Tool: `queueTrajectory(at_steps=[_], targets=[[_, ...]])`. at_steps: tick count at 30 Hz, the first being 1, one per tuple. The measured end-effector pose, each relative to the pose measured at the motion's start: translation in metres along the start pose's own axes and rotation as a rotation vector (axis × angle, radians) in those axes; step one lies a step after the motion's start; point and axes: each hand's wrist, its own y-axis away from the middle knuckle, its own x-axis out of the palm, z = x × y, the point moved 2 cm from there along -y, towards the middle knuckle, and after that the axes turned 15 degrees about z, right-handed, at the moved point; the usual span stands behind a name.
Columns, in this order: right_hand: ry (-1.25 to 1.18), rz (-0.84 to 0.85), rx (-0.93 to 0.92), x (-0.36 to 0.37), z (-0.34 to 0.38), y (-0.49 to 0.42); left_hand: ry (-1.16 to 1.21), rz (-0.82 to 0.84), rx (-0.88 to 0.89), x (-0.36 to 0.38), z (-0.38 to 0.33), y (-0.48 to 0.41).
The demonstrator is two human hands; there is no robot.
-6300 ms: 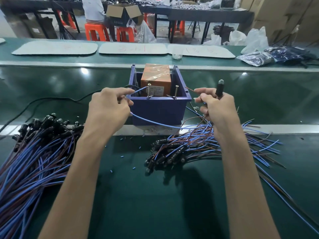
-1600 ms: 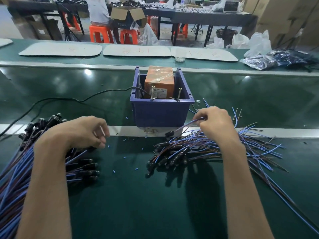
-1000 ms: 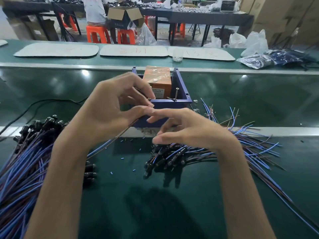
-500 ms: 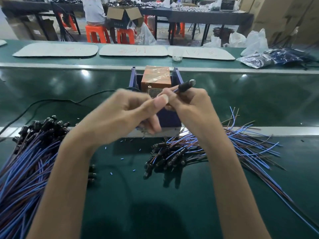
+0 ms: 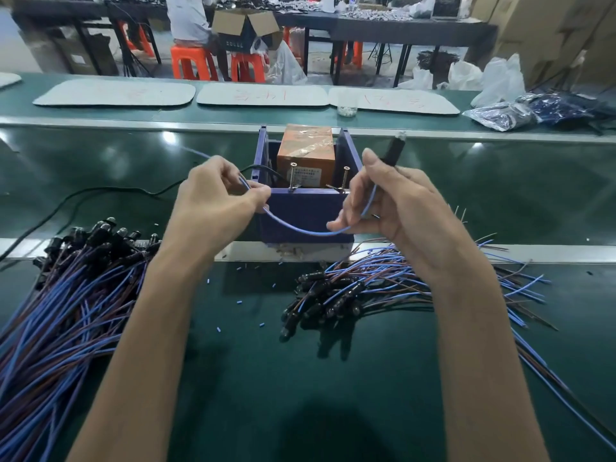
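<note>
Wire [image 5: 300, 231]: blue, slung in a slack loop between both hands, in front of the blue box [image 5: 300, 208], above the table [image 5: 333, 395]. Left grip [image 5: 216, 191] pinches it near the free end. Right grip [image 5: 393, 201] curled round the end with the black plug [image 5: 395, 148], whose tip sticks up past the thumb. Left pile [image 5: 66, 295] and right pile [image 5: 366, 288] of wires lie on the table.

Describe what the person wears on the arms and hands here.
The left hand and right hand are bare: no gloves or rings show. Both forearms are uncovered to the frame edge, with no sleeve, watch or wrist strap in view.
</note>
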Motion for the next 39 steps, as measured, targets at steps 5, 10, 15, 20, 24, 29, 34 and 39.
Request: queueTrajectory(at_steps=[5,10,15,20,24,29,34,39], targets=[[-0.04,-0.052,0.034,0.003,-0.01,-0.009,-0.143,-0.004,-0.013,0.004,0.002,-0.002],[0.107,-0.072,0.123,0.001,-0.019,-0.008,-0.218,0.0,-0.01,0.0,0.005,-0.002],[0.294,-0.133,0.216,-0.006,-0.026,-0.007,-0.268,0.352,0.108,0.008,-0.002,0.004],[0.292,-0.115,0.269,-0.011,-0.03,-0.005,-0.249,0.613,0.248,0.033,-0.013,0.012],[0.261,-0.075,0.224,-0.009,-0.033,-0.005,-0.226,0.678,0.271,0.049,-0.011,0.013],[0.231,-0.095,0.188,-0.008,-0.035,-0.01,-0.149,0.665,0.221,0.045,-0.002,0.006],[0.251,-0.08,0.17,-0.007,-0.033,-0.013,0.015,0.68,0.165,0.04,0.001,0.003],[0.304,-0.101,0.198,-0.01,-0.034,-0.013,0.094,0.701,0.144,0.044,0.002,0.002]])
